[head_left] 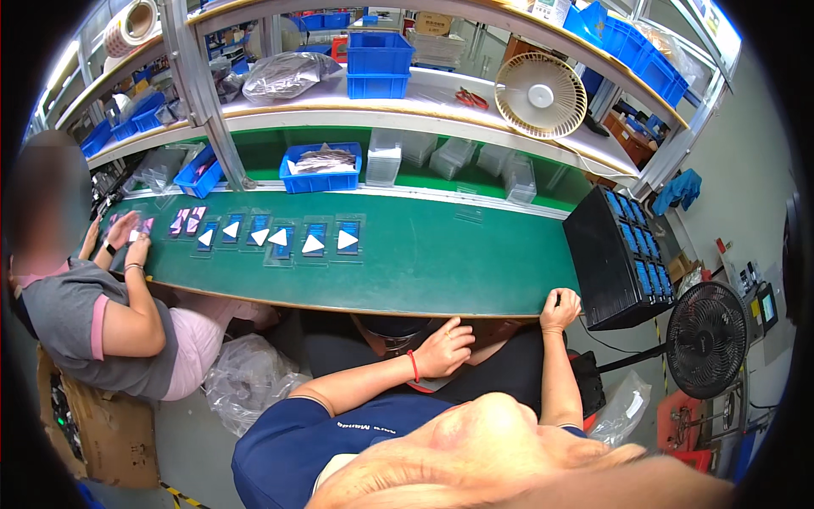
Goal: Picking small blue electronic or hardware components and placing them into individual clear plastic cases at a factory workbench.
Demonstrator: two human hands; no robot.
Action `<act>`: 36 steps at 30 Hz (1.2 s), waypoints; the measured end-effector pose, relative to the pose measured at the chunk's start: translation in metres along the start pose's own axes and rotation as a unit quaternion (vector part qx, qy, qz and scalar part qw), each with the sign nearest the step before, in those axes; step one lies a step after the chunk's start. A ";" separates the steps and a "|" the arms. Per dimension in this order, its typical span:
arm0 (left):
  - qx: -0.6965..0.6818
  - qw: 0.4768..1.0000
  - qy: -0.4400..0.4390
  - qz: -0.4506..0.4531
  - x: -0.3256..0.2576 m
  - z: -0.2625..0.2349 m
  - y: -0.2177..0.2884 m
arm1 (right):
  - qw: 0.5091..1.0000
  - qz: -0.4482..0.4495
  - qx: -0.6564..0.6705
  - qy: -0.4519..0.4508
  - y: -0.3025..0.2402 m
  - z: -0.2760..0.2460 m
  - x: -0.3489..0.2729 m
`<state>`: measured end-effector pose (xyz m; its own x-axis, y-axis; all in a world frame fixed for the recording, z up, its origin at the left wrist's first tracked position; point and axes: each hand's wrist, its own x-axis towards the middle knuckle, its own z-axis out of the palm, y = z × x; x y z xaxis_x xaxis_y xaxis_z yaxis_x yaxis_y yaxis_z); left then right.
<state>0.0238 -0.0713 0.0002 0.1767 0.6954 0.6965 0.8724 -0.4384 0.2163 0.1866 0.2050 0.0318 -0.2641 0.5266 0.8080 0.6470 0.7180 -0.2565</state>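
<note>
My left hand [445, 349], with a red string at the wrist, hangs just in front of the table's near edge, fingers apart and holding nothing. Curled into a loose fist, my right hand [560, 310] rests at the edge of the green table [458, 263], near a black rack [604, 276]; nothing shows in it. Across the table's left half runs a row of flat blue packs on clear trays, each with a white triangle, the rightmost being a blue pack [348, 238]. Further left lie two pink-purple packs [194, 220].
At the left, a seated co-worker [102, 322] handles a similar pack. Behind the packs stands a blue bin [320, 167] beside stacked clear trays [384, 157]. A black fan [706, 339] is at the right, and a round beige fan [540, 95] sits on the shelf.
</note>
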 end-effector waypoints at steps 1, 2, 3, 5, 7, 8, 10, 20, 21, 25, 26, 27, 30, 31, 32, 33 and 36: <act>-0.057 0.997 -0.044 -0.019 -0.007 0.018 -0.004 | 1.000 -0.001 -0.001 0.000 0.000 0.001 0.000; -0.115 0.989 -0.087 -0.037 -0.014 0.039 -0.010 | 1.000 0.001 -0.008 0.001 -0.002 0.001 0.001; -0.128 0.976 -0.132 -0.113 -0.020 0.059 -0.016 | 1.000 0.015 -0.012 -0.003 -0.003 0.002 0.002; -0.162 0.952 -0.174 -0.194 -0.034 0.107 -0.047 | 0.998 0.054 -0.020 -0.028 -0.010 0.011 0.006; -0.226 0.869 -0.253 -0.361 -0.017 0.129 -0.065 | 0.995 0.071 -0.005 -0.074 -0.020 0.015 0.009; -0.190 0.831 -0.299 -0.429 0.019 0.107 -0.059 | 0.993 0.068 -0.016 -0.095 -0.020 0.009 0.007; -0.053 0.902 -0.123 -0.410 -0.003 0.143 -0.094 | 0.992 0.030 0.021 -0.121 -0.048 0.012 0.012; -0.049 0.831 -0.138 -0.536 0.003 0.109 -0.083 | 0.991 0.027 0.037 -0.129 -0.049 0.007 0.009; -0.069 0.815 -0.169 -0.550 0.001 0.105 -0.083 | 0.988 0.030 0.039 -0.145 -0.052 0.005 0.009; -0.148 0.742 -0.294 -0.585 -0.004 0.097 -0.082 | 0.980 0.032 0.023 -0.196 -0.058 0.003 0.015; -0.166 0.720 -0.324 -0.591 -0.005 0.095 -0.081 | 0.980 0.031 0.026 -0.194 -0.057 0.007 0.020; -0.184 0.697 -0.353 -0.596 -0.006 0.091 -0.080 | 0.972 0.047 0.067 -0.221 -0.058 0.014 0.026; -0.237 0.730 -0.475 -0.431 0.001 0.073 -0.070 | 0.953 0.072 0.170 -0.240 -0.051 0.050 0.051; -0.266 0.753 -0.548 -0.248 0.009 0.060 -0.062 | 0.950 0.088 0.185 -0.237 -0.054 0.066 0.062; -0.240 0.759 -0.586 -0.148 0.040 0.025 -0.046 | 0.947 0.110 0.196 -0.230 -0.055 0.081 0.075; -0.300 0.758 -0.565 -0.126 0.053 0.006 -0.041 | 0.951 0.112 0.187 -0.220 -0.058 0.097 0.089; -0.490 0.751 -0.431 -0.100 0.086 -0.043 -0.055 | 0.972 0.076 0.139 -0.171 -0.063 0.139 0.132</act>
<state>-0.0285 -0.0116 0.0781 0.6848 0.7282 -0.0264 0.2405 -0.1917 0.9515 0.0117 0.2923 0.0811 -0.4335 0.7231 0.5378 0.4914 0.6899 -0.5316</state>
